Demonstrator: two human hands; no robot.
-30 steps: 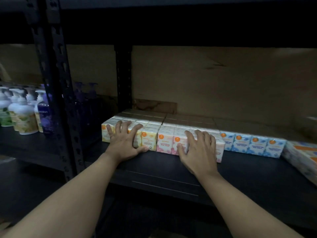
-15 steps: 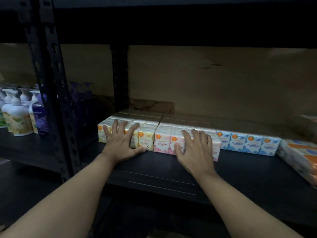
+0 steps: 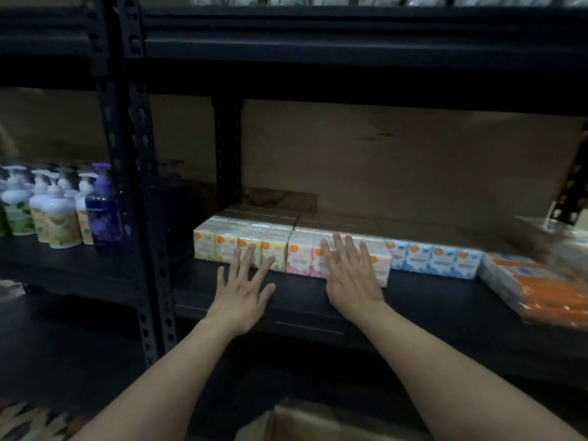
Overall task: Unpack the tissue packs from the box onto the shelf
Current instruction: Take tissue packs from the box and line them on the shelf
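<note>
Now left hand (image 3: pixel 241 289) and right hand (image 3: pixel 351 278), flat and empty, have drawn back from tissue packs (image 3: pixel 432 259).

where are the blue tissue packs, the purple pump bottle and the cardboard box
blue tissue packs (image 3: pixel 434 261), head view, front faces of the row
purple pump bottle (image 3: pixel 102 218), head view, middle of its body
cardboard box (image 3: pixel 313 420), head view, flap at the bottom edge

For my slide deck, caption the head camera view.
Left hand and right hand, fingers straight, at tissue packs lined along a black shelf.
</note>
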